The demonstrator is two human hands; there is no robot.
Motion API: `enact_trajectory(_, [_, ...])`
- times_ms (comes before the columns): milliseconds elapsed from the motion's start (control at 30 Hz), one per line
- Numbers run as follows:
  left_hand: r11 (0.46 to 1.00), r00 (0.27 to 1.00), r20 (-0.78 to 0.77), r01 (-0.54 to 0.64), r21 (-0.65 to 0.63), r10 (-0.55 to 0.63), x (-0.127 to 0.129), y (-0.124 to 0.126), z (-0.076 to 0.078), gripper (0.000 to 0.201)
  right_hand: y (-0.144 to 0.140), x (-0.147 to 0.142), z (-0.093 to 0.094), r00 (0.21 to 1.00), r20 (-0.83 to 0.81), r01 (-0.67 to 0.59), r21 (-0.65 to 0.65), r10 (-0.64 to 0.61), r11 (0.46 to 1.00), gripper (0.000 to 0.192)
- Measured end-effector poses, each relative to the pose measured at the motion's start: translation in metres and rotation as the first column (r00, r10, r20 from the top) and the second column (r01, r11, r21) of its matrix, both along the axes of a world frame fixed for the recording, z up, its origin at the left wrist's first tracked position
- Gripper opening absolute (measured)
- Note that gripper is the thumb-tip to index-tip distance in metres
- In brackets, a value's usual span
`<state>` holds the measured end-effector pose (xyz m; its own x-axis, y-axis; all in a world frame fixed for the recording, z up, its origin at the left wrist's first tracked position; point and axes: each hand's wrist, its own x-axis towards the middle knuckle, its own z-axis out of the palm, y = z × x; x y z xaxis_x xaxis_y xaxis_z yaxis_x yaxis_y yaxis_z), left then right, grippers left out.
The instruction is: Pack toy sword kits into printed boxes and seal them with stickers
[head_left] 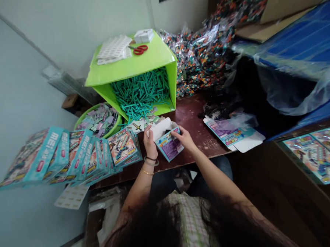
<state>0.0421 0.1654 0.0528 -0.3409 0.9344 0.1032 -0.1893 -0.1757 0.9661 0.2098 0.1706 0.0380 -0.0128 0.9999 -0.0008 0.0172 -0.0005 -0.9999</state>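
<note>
Since the box (170, 149) is right by the front edge of the surface (193, 112) in the head view, a loose grip could easily send it to the floor, and too much tilt could spill the black bit (168, 131) inside. A careless bump could also topple the stack (124, 147) just beside the left hand (150, 144). That hand's upright, fingers half-curled at the box's left end, can't tell if it's really gripping. The right hand (184, 136) angles in, pinching the right end.
</note>
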Motion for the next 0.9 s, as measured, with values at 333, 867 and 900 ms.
enact_trajectory(333, [0.987, 0.981, -0.113, 0.16, 0.008, -0.158, -0.005, -0.01, 0.008, 0.058, 0.006, 0.017, 0.021, 0.956, -0.263, -0.178, -0.162, 0.132, 0.971, 0.062])
enact_trajectory(867, [0.973, 0.972, -0.055, 0.23, -0.005, -0.23, -0.017, -0.042, -0.01, 0.075, -0.013, 0.01, 0.038, 0.927, 0.046, -0.363, -0.145, 0.373, 0.92, 0.042])
enact_trajectory(900, [0.97, 0.969, -0.036, 0.244, 0.006, -0.243, -0.018, -0.042, -0.01, 0.075, -0.013, 0.009, 0.038, 0.937, 0.095, -0.324, -0.124, 0.336, 0.938, 0.039])
